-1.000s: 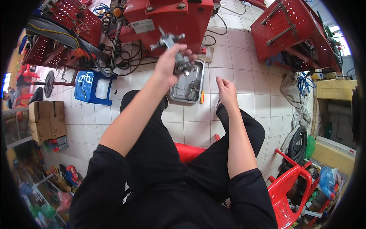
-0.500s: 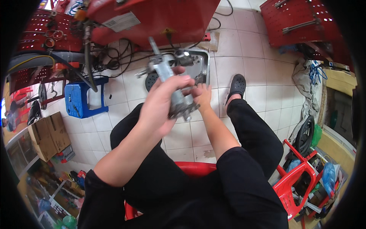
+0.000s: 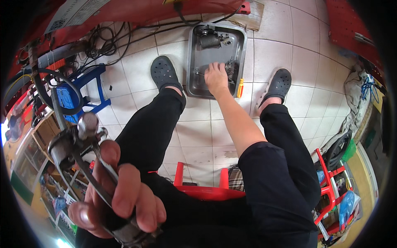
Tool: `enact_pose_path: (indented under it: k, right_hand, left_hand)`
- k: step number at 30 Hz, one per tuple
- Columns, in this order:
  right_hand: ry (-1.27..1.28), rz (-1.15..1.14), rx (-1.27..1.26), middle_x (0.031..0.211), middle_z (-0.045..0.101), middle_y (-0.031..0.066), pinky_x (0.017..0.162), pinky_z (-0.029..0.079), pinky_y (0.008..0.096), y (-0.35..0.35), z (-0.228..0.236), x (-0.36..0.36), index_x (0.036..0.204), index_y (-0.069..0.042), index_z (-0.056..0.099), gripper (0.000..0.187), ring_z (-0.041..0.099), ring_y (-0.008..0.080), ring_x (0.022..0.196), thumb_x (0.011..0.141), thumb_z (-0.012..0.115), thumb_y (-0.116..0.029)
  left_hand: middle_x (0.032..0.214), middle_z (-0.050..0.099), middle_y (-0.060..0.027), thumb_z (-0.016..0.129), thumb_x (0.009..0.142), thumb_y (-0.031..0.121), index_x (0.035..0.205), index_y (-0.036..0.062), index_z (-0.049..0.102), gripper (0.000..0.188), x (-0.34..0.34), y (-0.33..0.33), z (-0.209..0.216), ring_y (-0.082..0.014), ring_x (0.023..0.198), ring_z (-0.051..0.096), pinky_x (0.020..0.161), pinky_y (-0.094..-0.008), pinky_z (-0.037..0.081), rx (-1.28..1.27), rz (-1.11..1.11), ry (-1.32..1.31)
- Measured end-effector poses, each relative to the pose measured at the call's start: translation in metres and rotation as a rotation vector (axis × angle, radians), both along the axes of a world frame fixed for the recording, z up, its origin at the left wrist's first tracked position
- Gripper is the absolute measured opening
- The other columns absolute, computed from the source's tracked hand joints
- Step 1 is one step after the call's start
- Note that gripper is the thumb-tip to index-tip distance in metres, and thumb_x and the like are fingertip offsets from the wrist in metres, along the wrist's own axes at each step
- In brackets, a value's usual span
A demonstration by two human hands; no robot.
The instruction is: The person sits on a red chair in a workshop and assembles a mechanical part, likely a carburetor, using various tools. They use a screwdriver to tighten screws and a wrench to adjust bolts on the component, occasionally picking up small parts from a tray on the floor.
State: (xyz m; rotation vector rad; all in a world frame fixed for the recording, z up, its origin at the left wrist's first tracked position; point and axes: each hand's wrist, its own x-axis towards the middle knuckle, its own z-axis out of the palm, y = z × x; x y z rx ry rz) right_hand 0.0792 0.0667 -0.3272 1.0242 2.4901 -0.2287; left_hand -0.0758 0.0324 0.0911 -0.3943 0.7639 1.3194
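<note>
Close to the camera at the lower left, my left hand (image 3: pixel 124 194) is closed around a greasy metal machine part (image 3: pixel 89 165). A rounded knob tops this part, and thin rods run along its side; my fingers and palm cover much of it. My right hand (image 3: pixel 216 78) reaches down into a grey metal tray (image 3: pixel 191 62) on the floor, its fingers curled over the tray bottom. Whatever is under those fingertips is hidden. A dark metal cylinder (image 3: pixel 210 40) lies at the tray's far end, and small metal parts (image 3: pixel 231 68) lie beside my right hand.
A screwdriver with a yellow handle (image 3: pixel 240 88) rests at the tray's right edge. My dark clogs (image 3: pixel 164 71) flank the tray. Black cables (image 3: pixel 124 37) trail beneath a red machine (image 3: pixel 136 12). A blue stool (image 3: pixel 76 97) stands left, a red chair (image 3: pixel 331 190) right.
My left hand has brought the metal part down and left, nearer the camera, and turned it. The view has shifted, so the tray and my right hand show plainly.
</note>
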Motion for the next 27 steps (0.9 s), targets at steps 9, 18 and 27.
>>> enact_pose_path:
  k: [9,18,27]
  right_hand:
    - [0.097,-0.043,-0.043,0.094,0.062,0.0066,0.092,0.031,0.0404,0.004,-0.02,-0.006,0.094,-0.009,0.066,0.021,0.053,0.0222,0.098,0.081,0.053,-0.02]
    - [0.81,-1.149,-0.889,0.075,0.064,0.0176,0.065,0.05,0.0431,0.02,-0.026,-0.014,0.097,-0.001,0.056,0.022,0.065,0.033,0.074,0.08,0.052,-0.014]
    - [0.314,-0.336,-0.357,0.087,0.066,0.0145,0.069,0.053,0.0395,0.011,-0.028,-0.041,0.096,-0.004,0.057,0.017,0.067,0.0302,0.08,0.086,0.047,-0.013]
  left_hand:
    - [0.092,0.057,-0.0104,0.062,0.089,0.016,0.124,0.0145,0.025,0.051,-0.01,0.014,-0.003,-0.0324,0.084,0.063,0.083,-0.0524,0.044,0.008,-0.16,0.092]
    - [0.092,0.057,-0.0121,0.063,0.088,0.016,0.126,0.0134,0.024,0.054,-0.011,0.014,-0.008,-0.0337,0.084,0.063,0.082,-0.0532,0.044,0.044,-0.165,0.057]
    - [0.095,0.056,-0.017,0.065,0.086,0.016,0.125,0.0106,0.022,0.058,-0.008,0.009,-0.004,-0.0382,0.088,0.062,0.084,-0.0557,0.042,0.076,-0.134,0.016]
